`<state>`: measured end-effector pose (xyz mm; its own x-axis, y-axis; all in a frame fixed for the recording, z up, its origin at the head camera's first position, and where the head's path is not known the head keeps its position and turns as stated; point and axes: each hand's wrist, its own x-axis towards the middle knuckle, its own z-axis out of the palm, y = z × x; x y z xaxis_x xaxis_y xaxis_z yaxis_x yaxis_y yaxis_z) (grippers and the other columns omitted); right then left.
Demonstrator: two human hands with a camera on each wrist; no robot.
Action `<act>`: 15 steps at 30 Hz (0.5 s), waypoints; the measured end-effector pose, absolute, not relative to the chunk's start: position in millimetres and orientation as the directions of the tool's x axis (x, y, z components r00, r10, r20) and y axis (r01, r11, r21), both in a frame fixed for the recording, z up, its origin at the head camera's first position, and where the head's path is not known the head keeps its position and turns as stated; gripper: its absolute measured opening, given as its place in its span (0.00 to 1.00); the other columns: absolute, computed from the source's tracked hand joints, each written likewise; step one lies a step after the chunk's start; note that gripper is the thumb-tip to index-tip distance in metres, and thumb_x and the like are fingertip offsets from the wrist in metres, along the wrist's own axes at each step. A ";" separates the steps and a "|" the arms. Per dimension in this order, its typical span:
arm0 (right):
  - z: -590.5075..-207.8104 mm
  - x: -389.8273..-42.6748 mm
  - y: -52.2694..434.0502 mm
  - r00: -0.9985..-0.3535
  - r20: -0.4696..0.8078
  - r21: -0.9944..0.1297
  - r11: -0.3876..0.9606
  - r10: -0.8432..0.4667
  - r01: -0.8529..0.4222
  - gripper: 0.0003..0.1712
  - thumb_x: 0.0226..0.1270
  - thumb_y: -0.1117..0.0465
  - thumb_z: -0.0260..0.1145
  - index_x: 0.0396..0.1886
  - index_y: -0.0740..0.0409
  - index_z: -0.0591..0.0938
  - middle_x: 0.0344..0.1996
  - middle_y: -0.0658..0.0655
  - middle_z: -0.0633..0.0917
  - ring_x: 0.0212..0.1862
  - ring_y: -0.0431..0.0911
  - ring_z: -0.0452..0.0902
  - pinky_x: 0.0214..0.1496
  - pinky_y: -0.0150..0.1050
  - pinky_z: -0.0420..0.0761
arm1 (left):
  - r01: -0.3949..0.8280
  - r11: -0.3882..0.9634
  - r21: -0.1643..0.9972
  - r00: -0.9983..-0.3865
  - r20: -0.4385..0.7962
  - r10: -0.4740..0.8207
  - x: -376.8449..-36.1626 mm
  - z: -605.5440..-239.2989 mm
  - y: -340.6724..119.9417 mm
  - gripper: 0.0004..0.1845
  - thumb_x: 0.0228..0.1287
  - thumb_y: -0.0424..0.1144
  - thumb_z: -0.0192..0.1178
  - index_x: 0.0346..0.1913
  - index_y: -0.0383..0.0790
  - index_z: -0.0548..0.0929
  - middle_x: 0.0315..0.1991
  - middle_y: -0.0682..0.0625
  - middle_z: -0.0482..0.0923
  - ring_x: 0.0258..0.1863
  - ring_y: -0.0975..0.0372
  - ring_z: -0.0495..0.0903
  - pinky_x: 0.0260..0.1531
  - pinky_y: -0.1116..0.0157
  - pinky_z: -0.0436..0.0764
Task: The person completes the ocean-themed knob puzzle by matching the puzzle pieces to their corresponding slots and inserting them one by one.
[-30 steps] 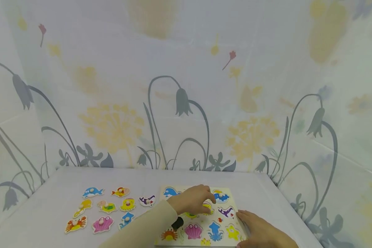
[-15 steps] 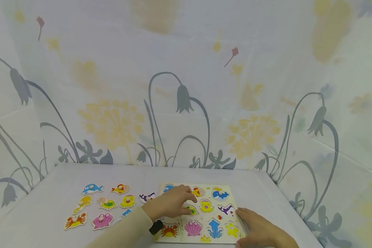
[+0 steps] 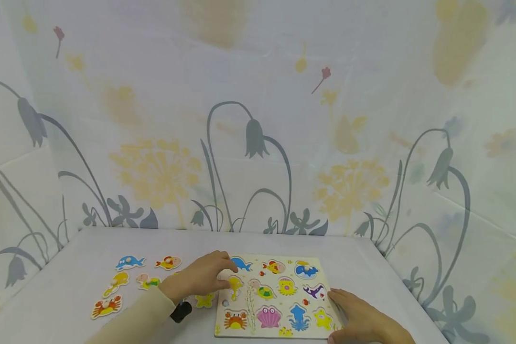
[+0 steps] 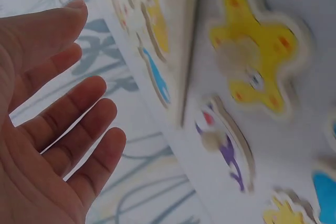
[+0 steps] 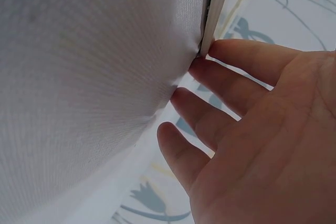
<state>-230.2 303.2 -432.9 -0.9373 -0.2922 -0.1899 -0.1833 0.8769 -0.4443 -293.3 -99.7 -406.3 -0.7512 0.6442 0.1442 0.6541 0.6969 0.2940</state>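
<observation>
A puzzle board (image 3: 223, 329) printed with sea animals lies on the table. A blue whale piece (image 3: 306, 270) with a knob sits in its top right spot. My left hand (image 3: 199, 274) is above the loose pieces, just left of the board, with nothing in its fingers; in the left wrist view the fingers are spread and relaxed. Below it lie a yellow starfish piece (image 4: 257, 51) and a purple-and-white orca piece (image 4: 226, 145). My right hand (image 3: 367, 317) rests at the board's right side, its fairly straight fingertips (image 5: 220, 48) touching the edge.
More knobbed pieces lie on the left of the table: a blue dolphin (image 3: 130, 262), a fish (image 3: 168, 263), a yellow seahorse (image 3: 117, 284), a turtle (image 3: 148, 282) and a crab (image 3: 106, 306). My left forearm covers others. A flower-patterned cloth (image 3: 258, 143) hangs behind the table.
My left hand has moved left from over the middle of the board to beside its left edge, uncovering the board's pictures. The right hand has stayed at the board's right edge.
</observation>
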 end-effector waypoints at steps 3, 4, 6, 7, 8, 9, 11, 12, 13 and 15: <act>-433.1 -229.6 303.5 -0.935 -0.182 -0.442 0.875 -0.305 -0.199 0.58 0.34 0.41 0.77 0.66 0.64 0.68 0.66 0.66 0.67 0.67 0.66 0.59 0.62 0.67 0.57 | 0.634 0.709 0.309 -0.769 0.155 0.621 -294.9 -406.2 -113.9 0.16 0.58 0.43 0.67 0.50 0.46 0.83 0.44 0.53 0.76 0.46 0.60 0.73 0.51 0.56 0.74; -433.3 -229.7 303.4 -0.935 -0.182 -0.440 0.876 -0.303 -0.198 0.58 0.34 0.40 0.77 0.66 0.63 0.69 0.66 0.66 0.67 0.67 0.65 0.59 0.62 0.67 0.57 | 0.631 0.711 0.310 -0.772 0.162 0.615 -295.6 -406.5 -118.7 0.16 0.58 0.42 0.67 0.50 0.45 0.83 0.43 0.53 0.76 0.45 0.61 0.73 0.50 0.56 0.74; -433.6 -229.9 303.3 -0.937 -0.174 -0.433 0.878 -0.304 -0.204 0.58 0.34 0.40 0.78 0.66 0.64 0.69 0.66 0.66 0.67 0.67 0.65 0.59 0.62 0.66 0.57 | 0.621 0.715 0.323 -0.781 0.173 0.600 -297.5 -407.1 -128.2 0.15 0.57 0.41 0.68 0.48 0.44 0.83 0.42 0.53 0.76 0.42 0.60 0.73 0.47 0.56 0.75; -433.7 -230.4 303.0 -0.936 -0.172 -0.427 0.880 -0.306 -0.209 0.59 0.34 0.40 0.78 0.66 0.64 0.69 0.66 0.66 0.67 0.66 0.65 0.59 0.62 0.66 0.57 | 0.614 0.715 0.334 -0.786 0.177 0.593 -298.4 -407.3 -132.8 0.14 0.57 0.41 0.68 0.47 0.44 0.83 0.41 0.53 0.76 0.41 0.60 0.73 0.46 0.56 0.76; -433.9 -230.9 302.8 -0.938 -0.173 -0.419 0.884 -0.302 -0.207 0.59 0.33 0.39 0.78 0.65 0.64 0.69 0.65 0.65 0.68 0.66 0.65 0.60 0.62 0.66 0.58 | 0.607 0.715 0.347 -0.791 0.179 0.585 -299.4 -407.6 -137.1 0.14 0.57 0.40 0.68 0.46 0.44 0.83 0.41 0.53 0.76 0.41 0.59 0.73 0.45 0.57 0.76; -433.7 -231.0 302.4 -0.939 -0.175 -0.412 0.888 -0.295 -0.203 0.59 0.33 0.39 0.78 0.65 0.64 0.69 0.65 0.65 0.68 0.66 0.65 0.60 0.62 0.66 0.58 | 0.601 0.717 0.354 -0.796 0.177 0.579 -300.9 -408.5 -141.3 0.13 0.58 0.40 0.67 0.46 0.44 0.83 0.40 0.53 0.75 0.40 0.59 0.74 0.44 0.57 0.76; -434.2 -231.9 301.6 -0.941 -0.180 -0.398 0.896 -0.285 -0.196 0.59 0.32 0.39 0.78 0.65 0.64 0.69 0.65 0.64 0.69 0.66 0.65 0.60 0.62 0.66 0.58 | 0.584 0.720 0.374 -0.807 0.169 0.567 -303.0 -409.7 -149.2 0.11 0.58 0.40 0.67 0.44 0.44 0.83 0.39 0.53 0.75 0.39 0.58 0.74 0.43 0.57 0.76; -434.3 -232.3 301.2 -0.942 -0.181 -0.391 0.900 -0.282 -0.194 0.60 0.32 0.38 0.78 0.65 0.64 0.69 0.64 0.64 0.69 0.66 0.65 0.61 0.62 0.66 0.58 | 0.572 0.726 0.382 -0.815 0.161 0.557 -303.9 -410.0 -152.9 0.11 0.58 0.40 0.67 0.44 0.44 0.83 0.39 0.54 0.75 0.39 0.58 0.74 0.43 0.57 0.76; -434.5 -232.4 300.8 -0.943 -0.186 -0.388 0.903 -0.275 -0.186 0.60 0.32 0.38 0.78 0.65 0.64 0.69 0.64 0.64 0.70 0.66 0.64 0.61 0.62 0.66 0.58 | 0.557 0.734 0.388 -0.824 0.152 0.546 -304.7 -410.4 -156.1 0.11 0.58 0.40 0.67 0.44 0.44 0.83 0.39 0.54 0.75 0.39 0.57 0.74 0.44 0.56 0.76; -434.6 -232.5 300.3 -0.945 -0.186 -0.385 0.905 -0.270 -0.183 0.60 0.32 0.38 0.78 0.65 0.64 0.70 0.64 0.64 0.70 0.66 0.64 0.61 0.62 0.66 0.59 | 0.523 0.759 0.387 -0.846 0.133 0.516 -306.4 -411.2 -162.3 0.11 0.58 0.40 0.67 0.44 0.45 0.82 0.39 0.54 0.75 0.40 0.57 0.74 0.46 0.55 0.75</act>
<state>-232.5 300.3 -434.6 -0.9446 -0.2703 -0.1861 -0.1830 0.9047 -0.3848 -306.4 -162.3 -411.2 -0.8463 0.5158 0.1330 0.5235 0.7592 0.3868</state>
